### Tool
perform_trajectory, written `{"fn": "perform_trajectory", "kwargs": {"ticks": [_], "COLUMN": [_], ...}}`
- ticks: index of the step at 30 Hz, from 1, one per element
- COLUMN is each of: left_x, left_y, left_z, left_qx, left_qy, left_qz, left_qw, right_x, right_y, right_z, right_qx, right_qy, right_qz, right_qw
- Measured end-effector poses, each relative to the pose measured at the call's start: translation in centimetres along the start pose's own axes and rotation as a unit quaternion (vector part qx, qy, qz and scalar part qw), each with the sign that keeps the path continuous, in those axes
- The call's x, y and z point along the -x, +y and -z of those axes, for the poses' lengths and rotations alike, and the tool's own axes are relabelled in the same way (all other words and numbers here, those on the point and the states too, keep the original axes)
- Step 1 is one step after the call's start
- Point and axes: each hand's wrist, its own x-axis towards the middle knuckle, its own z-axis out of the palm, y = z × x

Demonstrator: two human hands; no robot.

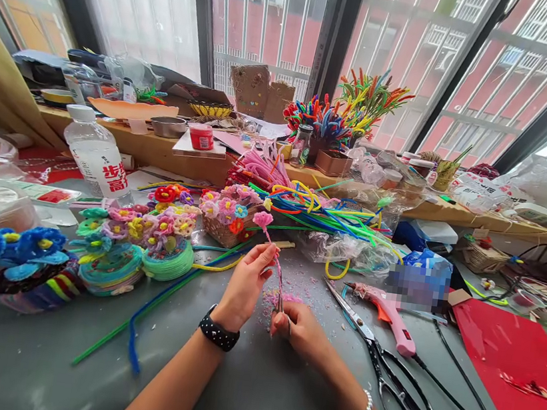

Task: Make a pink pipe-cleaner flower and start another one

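Pink flower [262, 220] tilts above the left hand [246, 282], which pinches its stem [269, 236], seemingly for steadiness; the right hand [305, 330] grips small scissors [280, 299] close against that stem.

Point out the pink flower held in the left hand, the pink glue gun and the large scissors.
Pink flower [263, 220]: head view, on its petals.
Pink glue gun [396, 322]: head view, on its handle.
Large scissors [374, 345]: head view, where the handles join.
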Motion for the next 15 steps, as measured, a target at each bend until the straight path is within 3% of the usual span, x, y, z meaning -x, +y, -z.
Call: {"fn": "perform_trajectory", "kwargs": {"ticks": [5, 15], "left_x": [0.06, 0.16], "left_y": [0.03, 0.07], "left_z": [-0.12, -0.24], "left_qx": [-0.001, -0.004], "left_qy": [0.003, -0.014], "left_qz": [-0.002, 0.011], "left_qw": [1.000, 1.000], "right_x": [0.03, 0.22], "right_y": [-0.38, -0.61], "right_z": [0.23, 0.51], "right_qx": [-0.001, 0.025], "right_qy": [0.020, -0.009], "right_qz": [-0.003, 0.025], "right_qw": [1.000, 0.999]}}
